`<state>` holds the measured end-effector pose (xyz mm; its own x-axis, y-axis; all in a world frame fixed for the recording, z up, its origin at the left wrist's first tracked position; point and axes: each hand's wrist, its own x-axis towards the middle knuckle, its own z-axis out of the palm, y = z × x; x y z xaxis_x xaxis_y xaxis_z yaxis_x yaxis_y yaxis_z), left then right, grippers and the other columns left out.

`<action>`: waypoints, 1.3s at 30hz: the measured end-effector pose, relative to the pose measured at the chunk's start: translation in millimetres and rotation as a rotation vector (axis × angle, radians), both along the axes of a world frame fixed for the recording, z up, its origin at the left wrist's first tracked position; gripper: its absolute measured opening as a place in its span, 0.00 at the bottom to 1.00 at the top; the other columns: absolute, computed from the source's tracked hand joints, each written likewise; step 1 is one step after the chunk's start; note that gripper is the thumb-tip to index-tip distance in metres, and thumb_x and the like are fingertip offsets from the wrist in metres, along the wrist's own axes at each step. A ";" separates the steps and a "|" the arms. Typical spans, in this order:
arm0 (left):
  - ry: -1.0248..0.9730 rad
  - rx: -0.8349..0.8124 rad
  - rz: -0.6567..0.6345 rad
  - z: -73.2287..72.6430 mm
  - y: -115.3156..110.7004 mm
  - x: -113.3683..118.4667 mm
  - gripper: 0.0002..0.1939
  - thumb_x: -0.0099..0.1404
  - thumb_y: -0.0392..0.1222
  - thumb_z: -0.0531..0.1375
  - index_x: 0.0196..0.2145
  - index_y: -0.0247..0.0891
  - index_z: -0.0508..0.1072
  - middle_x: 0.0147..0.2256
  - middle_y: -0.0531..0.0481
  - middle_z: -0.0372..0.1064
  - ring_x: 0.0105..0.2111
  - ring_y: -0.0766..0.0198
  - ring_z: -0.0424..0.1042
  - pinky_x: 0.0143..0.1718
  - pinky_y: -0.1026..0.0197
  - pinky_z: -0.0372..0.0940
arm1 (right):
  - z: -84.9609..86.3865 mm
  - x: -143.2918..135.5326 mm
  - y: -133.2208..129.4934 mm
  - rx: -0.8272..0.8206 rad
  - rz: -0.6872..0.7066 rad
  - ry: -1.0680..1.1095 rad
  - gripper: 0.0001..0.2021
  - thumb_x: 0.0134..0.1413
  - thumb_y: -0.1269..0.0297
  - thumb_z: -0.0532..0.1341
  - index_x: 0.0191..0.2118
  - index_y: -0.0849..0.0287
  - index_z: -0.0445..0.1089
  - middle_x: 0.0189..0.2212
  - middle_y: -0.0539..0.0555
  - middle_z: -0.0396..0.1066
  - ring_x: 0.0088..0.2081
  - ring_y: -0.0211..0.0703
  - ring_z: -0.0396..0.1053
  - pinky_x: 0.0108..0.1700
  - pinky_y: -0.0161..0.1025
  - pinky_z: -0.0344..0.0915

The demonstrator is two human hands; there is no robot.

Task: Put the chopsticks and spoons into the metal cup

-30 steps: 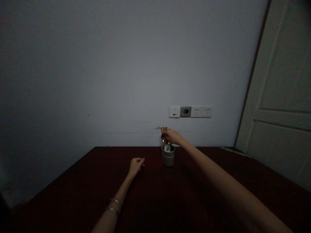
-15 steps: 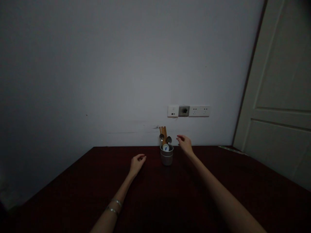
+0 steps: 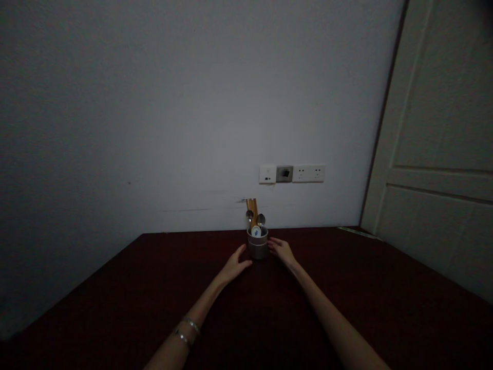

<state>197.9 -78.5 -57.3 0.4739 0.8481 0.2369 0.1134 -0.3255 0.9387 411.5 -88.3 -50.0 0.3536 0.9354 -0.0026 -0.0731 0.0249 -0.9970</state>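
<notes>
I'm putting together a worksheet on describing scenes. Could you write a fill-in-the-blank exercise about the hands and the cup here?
1. The left hand and right hand are on opposite ____ of the gray cup.
2. Chopsticks and ____ dark spoons rise from it.
3. The round white piece bears a ____ mark.
4. Bracelets circle one arm, the ____.

Missing words: sides; two; blue; left.

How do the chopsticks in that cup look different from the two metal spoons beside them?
The chopsticks are golden brown, while the metal spoons are dark and silvery. The chopsticks are straight sticks; the metal spoons have rounded bowls at the top. The chopsticks reach higher than the metal spoons. Both stand in the grey cup.
</notes>
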 end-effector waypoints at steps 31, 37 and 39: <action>0.185 0.153 0.355 -0.2 -3.6 0.1 0.31 0.61 0.45 0.53 0.58 0.28 0.53 0.59 0.34 0.49 0.59 0.54 0.50 0.58 0.54 0.46 | -15.6 13.3 -40.7 0.148 -0.029 -0.776 0.25 0.47 0.77 0.50 0.54 0.68 0.62 0.50 0.61 0.66 0.53 0.42 0.62 0.57 0.40 0.55; 0.507 0.363 0.404 1.1 -14.1 -6.2 0.28 0.63 0.43 0.47 0.57 0.23 0.54 0.58 0.33 0.51 0.59 0.57 0.51 0.58 0.58 0.46 | -12.6 24.5 -71.9 0.079 -0.010 -1.254 0.26 0.50 0.74 0.50 0.57 0.72 0.57 0.56 0.63 0.59 0.59 0.46 0.51 0.60 0.41 0.48; 0.627 0.473 0.373 0.1 -22.9 -6.5 0.28 0.63 0.44 0.47 0.57 0.23 0.54 0.59 0.34 0.49 0.60 0.56 0.48 0.59 0.57 0.45 | -9.9 24.2 -80.9 0.007 0.003 -1.349 0.26 0.51 0.72 0.50 0.57 0.75 0.57 0.56 0.66 0.58 0.60 0.49 0.49 0.60 0.42 0.47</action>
